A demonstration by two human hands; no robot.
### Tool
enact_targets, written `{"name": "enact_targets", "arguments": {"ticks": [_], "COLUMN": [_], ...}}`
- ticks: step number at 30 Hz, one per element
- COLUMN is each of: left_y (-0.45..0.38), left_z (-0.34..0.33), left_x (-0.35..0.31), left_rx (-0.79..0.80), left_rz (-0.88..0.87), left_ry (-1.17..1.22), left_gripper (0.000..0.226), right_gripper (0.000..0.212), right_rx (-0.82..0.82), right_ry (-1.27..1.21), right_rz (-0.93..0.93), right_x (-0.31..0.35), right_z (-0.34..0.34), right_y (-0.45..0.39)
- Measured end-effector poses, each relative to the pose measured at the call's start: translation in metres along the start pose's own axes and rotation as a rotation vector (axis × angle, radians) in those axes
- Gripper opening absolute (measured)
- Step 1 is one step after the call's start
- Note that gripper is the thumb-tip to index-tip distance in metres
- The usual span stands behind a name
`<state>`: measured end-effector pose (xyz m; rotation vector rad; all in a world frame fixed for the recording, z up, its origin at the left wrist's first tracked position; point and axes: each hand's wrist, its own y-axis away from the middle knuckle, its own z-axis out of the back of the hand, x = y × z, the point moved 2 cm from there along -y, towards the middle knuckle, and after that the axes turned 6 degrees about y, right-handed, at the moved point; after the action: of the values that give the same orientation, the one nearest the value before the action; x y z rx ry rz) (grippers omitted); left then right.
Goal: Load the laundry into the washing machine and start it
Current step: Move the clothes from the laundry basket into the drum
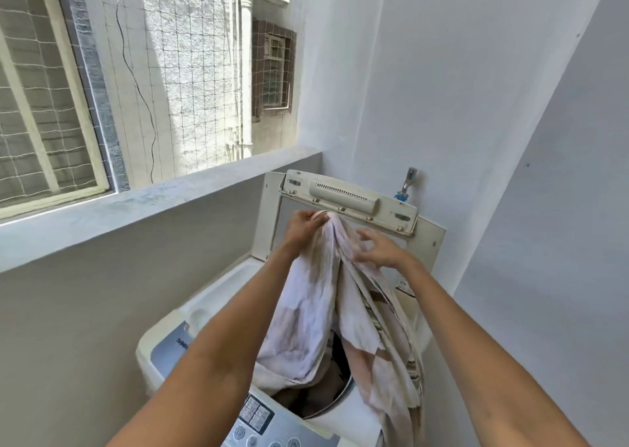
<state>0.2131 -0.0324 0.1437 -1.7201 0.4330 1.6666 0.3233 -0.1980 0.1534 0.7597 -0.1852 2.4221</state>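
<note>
While my left hand pinches the bunched top of the pale cloth above the washing machine, my right hand rests spread-fingered against its folds, gripping nothing. Cloth: hangs into the drum mouth, one tail draped over the machine's right rim. Handling: lower it in gathered and tuck that tail inside. Hidden: drum depth, lower control panel, darker laundry beneath.

support: washing machine, top-loader, lid raised | in drum: pale cloth trailing over rim
</note>
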Motion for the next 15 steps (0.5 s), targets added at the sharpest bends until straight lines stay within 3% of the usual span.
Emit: {"name": "enact_targets", "arguments": {"ticks": [7, 11, 14, 15], "left_y": [-0.007, -0.007, -0.005, -0.005], "left_z": [-0.007, -0.001, 0.0, 0.002], "left_x": [-0.005, 0.0, -0.005, -0.007], "left_rx": [-0.067, -0.107, -0.125, -0.137], "left_rz": [-0.018, 0.003, -0.018, -0.026], "left_ry": [0.083, 0.135, 0.144, 0.147], "left_gripper": [0.017, 0.023, 0.024, 0.024], "right_gripper": [0.043, 0.065, 0.026, 0.029], "right_rx": [-0.051, 0.02, 0.049, 0.023], "right_ry": [-0.194, -0.023, 0.082, 0.118], "right_rz": [-0.111, -0.232, -0.261, -0.261], "right_x": [-0.084, -0.112, -0.106, -0.1], "right_z": [-0.031, -0.042, -0.056, -0.059], "right_y": [0.059, 0.07, 0.06, 0.056]}}
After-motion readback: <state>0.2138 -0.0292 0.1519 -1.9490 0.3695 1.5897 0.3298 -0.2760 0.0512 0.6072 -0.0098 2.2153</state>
